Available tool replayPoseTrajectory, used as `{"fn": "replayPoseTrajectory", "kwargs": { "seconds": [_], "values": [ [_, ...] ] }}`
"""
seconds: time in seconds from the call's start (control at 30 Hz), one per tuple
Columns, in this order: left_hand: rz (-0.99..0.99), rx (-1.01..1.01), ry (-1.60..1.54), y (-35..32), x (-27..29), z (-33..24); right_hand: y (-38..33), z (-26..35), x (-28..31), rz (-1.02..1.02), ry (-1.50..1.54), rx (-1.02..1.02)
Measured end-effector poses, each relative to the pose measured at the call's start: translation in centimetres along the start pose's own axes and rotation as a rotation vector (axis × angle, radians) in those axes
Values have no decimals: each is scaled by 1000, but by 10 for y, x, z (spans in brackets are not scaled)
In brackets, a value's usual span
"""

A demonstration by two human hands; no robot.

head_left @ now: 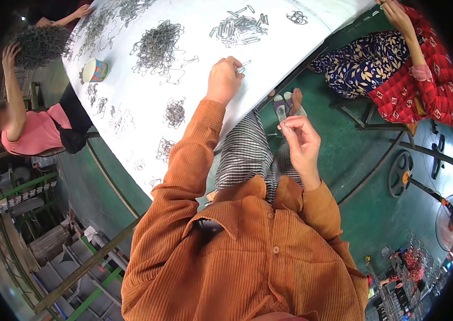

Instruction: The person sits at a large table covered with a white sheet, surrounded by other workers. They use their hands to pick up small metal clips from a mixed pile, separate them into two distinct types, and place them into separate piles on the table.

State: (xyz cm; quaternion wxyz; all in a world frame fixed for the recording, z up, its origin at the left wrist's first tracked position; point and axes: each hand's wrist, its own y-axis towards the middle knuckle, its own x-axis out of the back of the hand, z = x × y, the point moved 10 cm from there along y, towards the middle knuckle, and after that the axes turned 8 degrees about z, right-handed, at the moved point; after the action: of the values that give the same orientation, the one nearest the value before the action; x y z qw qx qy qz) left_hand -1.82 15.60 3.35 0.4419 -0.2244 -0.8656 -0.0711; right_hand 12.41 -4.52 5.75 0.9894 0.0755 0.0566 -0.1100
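My left hand (224, 80) rests on the white tabletop (269, 69) with its fingers curled together. Thin bent-wire clips (246, 63) show at its fingertips, and it seems to pinch one of them. Beyond it lies a heap of long wire loops (240, 29). A larger heap of dark wire hooks (157, 47) is to its left. Off the table's edge, above my lap, my right hand (302, 147) is closed in a pinch. A tiny bit shows at its thumb and fingertip, too small to name.
Small wire piles (175, 113) lie along the table's left part, near a paper cup (95, 70). A person in pink (36, 131) touches a big dark wire mass (43, 46). At right sits a person in a red quilted top (424, 80). A standing fan (450, 222) is at far right.
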Motion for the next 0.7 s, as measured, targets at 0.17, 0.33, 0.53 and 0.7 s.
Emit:
{"fn": "replayPoseTrajectory", "kwargs": {
  "seconds": [0.17,0.33,0.53,0.7],
  "values": [
    [7,-3,28,-3,-1,-1,5,0,0,-1,-60,7],
    [149,58,-461,-28,-16,-15,9,1,9,-28,-126,34],
    [268,127,-1205,-82,-22,-72,17,7,10,-50,-104,93],
    [226,121,-1245,-86,-22,-82,20,12,15,-73,-145,116]
  ]
}}
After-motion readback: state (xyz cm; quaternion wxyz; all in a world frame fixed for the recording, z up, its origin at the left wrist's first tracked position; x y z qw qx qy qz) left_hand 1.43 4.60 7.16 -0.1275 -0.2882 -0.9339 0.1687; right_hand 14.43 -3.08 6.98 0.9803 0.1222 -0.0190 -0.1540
